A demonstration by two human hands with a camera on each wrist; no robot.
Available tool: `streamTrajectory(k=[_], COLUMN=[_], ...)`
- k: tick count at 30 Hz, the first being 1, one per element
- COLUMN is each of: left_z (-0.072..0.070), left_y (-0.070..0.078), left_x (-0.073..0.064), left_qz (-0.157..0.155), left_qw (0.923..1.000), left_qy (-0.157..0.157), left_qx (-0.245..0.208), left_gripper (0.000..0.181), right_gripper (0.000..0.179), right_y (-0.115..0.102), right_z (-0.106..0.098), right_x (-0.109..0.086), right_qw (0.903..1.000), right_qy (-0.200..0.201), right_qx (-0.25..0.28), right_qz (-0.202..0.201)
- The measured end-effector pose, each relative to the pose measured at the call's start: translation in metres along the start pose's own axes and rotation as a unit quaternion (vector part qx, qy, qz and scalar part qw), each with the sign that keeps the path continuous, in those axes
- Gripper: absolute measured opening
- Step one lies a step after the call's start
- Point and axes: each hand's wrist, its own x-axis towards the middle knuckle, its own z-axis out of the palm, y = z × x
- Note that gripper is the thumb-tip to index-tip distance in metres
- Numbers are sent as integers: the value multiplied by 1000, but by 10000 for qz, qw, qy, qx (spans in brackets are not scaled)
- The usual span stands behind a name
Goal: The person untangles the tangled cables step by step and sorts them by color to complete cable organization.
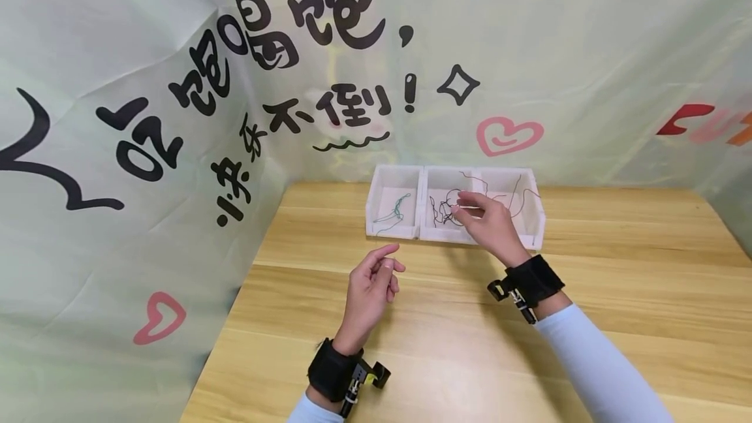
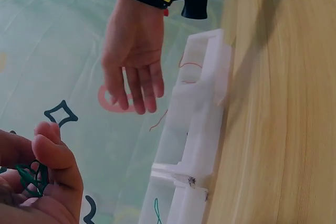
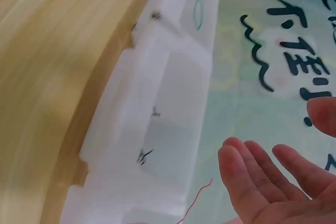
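Note:
My left hand [image 1: 370, 289] is above the table in front of the white boxes. In the left wrist view its curled fingers hold a small bundle of green thread [image 2: 34, 179] against the palm. Over the middle compartment hangs my right hand [image 1: 493, 224], fingers fairly straight and nothing visible in its grasp. Below it lie tangled black threads [image 1: 437, 211]. Red thread [image 1: 517, 204] trails over the right compartment's rim, and more green thread [image 1: 396, 211] lies in the left box.
The white divided box [image 1: 449, 234] stands beside a smaller white box [image 1: 390, 232] at the back of the wooden table [image 1: 446, 351]. Close behind them hangs a pale printed cloth [image 1: 435, 31], which also runs along the left side.

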Motion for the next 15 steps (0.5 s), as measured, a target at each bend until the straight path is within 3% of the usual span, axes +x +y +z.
streamTrajectory(k=[8,15], left_z=[2,5], left_y=[0,1], left_x=[4,5], left_qz=[-117,138], left_qw=[9999,9999], left_qy=[10,86], left_qx=[54,-22], left_gripper=[28,27], right_gripper=[37,33], right_y=[-18,-47], right_z=[6,18], right_x=[-8,-27], right_qw=[9985,9922], right_qy=[-255,-757], right_qx=[378,552], right_qz=[-317,-823])
